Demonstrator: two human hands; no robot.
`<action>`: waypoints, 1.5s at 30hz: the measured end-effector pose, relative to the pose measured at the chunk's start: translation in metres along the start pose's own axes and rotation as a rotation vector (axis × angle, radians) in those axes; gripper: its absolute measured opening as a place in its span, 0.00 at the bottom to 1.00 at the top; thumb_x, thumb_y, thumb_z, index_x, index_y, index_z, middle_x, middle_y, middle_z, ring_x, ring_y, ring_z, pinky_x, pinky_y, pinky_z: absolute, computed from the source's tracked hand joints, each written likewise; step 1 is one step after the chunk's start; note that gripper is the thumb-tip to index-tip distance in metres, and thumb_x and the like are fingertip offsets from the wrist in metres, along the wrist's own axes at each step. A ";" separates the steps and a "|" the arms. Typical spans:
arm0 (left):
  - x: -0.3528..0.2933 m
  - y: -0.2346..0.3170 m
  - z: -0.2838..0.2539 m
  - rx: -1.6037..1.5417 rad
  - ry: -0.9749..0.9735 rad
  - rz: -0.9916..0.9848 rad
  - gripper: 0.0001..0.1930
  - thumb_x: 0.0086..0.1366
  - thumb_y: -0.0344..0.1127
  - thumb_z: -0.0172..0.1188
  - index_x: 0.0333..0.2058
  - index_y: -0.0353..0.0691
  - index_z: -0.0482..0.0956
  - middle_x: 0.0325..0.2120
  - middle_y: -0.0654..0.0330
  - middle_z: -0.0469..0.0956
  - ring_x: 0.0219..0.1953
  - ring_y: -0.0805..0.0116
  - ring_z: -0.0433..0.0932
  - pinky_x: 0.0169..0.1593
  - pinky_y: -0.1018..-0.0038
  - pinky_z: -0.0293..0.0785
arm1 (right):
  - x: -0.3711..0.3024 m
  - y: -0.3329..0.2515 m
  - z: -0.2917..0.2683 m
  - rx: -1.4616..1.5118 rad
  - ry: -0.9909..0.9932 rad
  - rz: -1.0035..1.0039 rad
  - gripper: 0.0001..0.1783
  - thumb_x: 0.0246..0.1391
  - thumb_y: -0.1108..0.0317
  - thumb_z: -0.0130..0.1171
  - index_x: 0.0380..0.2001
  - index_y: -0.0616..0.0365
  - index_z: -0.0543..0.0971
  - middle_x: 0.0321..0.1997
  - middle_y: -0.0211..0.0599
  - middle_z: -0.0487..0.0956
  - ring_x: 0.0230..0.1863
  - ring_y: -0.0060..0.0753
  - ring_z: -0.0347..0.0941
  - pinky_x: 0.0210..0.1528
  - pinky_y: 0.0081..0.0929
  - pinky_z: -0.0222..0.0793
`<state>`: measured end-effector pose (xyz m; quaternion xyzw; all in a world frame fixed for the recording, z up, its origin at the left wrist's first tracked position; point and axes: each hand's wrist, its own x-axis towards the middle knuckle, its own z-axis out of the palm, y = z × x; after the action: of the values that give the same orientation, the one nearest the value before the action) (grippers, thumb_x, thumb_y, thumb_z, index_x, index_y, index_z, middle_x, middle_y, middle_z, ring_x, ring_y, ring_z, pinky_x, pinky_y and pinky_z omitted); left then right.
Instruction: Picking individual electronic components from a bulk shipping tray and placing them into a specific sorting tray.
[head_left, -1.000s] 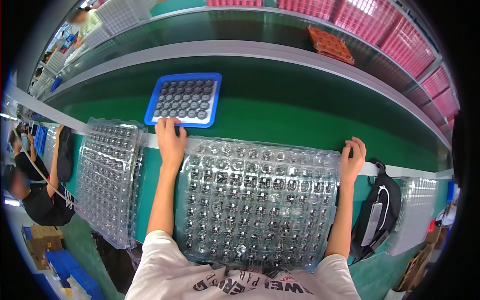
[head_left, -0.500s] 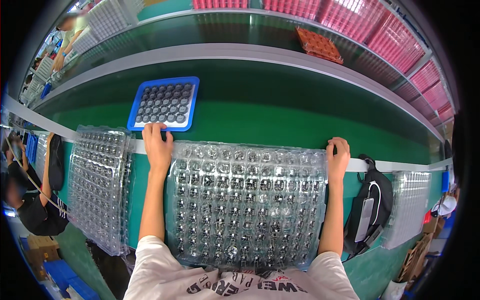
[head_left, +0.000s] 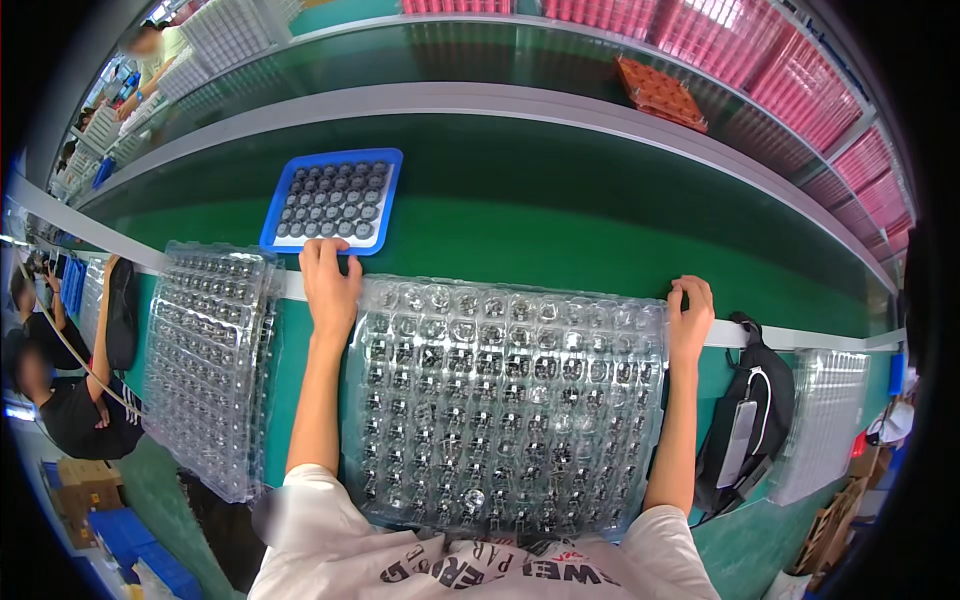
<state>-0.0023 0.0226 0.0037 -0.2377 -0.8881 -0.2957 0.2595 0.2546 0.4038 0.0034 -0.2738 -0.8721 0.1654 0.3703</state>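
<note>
A large clear plastic tray (head_left: 510,420) with rows of round pockets lies in front of me, close against my body. Small dark and shiny metal parts fill most of its pockets, while the far rows look paler. My left hand (head_left: 330,283) rests at the tray's far left corner, its fingers loosely bent and the thumb apart. Just beyond those fingertips sits a blue tray (head_left: 268,222) of dark grey round parts in rows on a white base. At the far right corner my right hand (head_left: 690,308) rests with loosely curled fingers. Neither hand visibly holds anything.
A green conveyor belt (head_left: 560,220) runs across behind a pale rail. Stacked clear trays (head_left: 205,370) stand at left; a black bag (head_left: 745,430) and more clear trays (head_left: 820,425) at right. Orange trays (head_left: 660,95) lie on the upper shelf. Another person's arm (head_left: 102,330) shows far left.
The whole view has shifted slightly, so things appear a little farther right. Both hands stay by the tray's far corners, and no object has visibly been moved.
</note>
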 end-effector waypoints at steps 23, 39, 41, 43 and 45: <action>0.000 0.002 0.000 -0.004 0.008 -0.010 0.11 0.49 0.22 0.61 0.33 0.36 0.73 0.33 0.53 0.70 0.40 0.52 0.70 0.45 0.63 0.67 | 0.000 0.000 0.001 0.003 -0.013 -0.002 0.04 0.50 0.76 0.54 0.27 0.66 0.76 0.37 0.45 0.77 0.39 0.46 0.74 0.43 0.35 0.68; 0.000 0.005 -0.001 0.000 -0.013 0.013 0.07 0.49 0.22 0.61 0.28 0.35 0.74 0.32 0.53 0.69 0.39 0.53 0.69 0.43 0.64 0.67 | 0.000 0.001 0.001 0.010 -0.014 0.013 0.05 0.48 0.76 0.55 0.27 0.68 0.77 0.38 0.47 0.77 0.39 0.49 0.73 0.42 0.38 0.69; 0.000 0.004 -0.001 0.000 -0.020 0.003 0.07 0.49 0.22 0.61 0.28 0.36 0.74 0.32 0.54 0.69 0.39 0.54 0.69 0.43 0.64 0.67 | 0.000 0.002 0.001 0.008 -0.016 0.011 0.05 0.48 0.76 0.55 0.27 0.68 0.77 0.38 0.47 0.77 0.39 0.49 0.73 0.42 0.38 0.69; 0.000 0.004 0.000 0.002 -0.030 0.004 0.07 0.49 0.22 0.62 0.28 0.36 0.74 0.32 0.54 0.69 0.38 0.54 0.69 0.43 0.64 0.67 | -0.001 0.002 0.001 0.017 -0.015 0.012 0.05 0.48 0.76 0.55 0.27 0.68 0.77 0.38 0.47 0.77 0.39 0.49 0.73 0.42 0.38 0.68; -0.001 0.003 0.001 0.003 -0.040 0.005 0.07 0.49 0.22 0.62 0.28 0.36 0.74 0.32 0.54 0.69 0.38 0.54 0.69 0.43 0.64 0.67 | -0.001 0.003 0.001 0.011 -0.010 0.010 0.05 0.48 0.76 0.55 0.27 0.67 0.77 0.38 0.47 0.77 0.38 0.49 0.73 0.42 0.38 0.68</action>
<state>-0.0004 0.0256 0.0040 -0.2454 -0.8930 -0.2888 0.2429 0.2549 0.4054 0.0008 -0.2751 -0.8718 0.1734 0.3665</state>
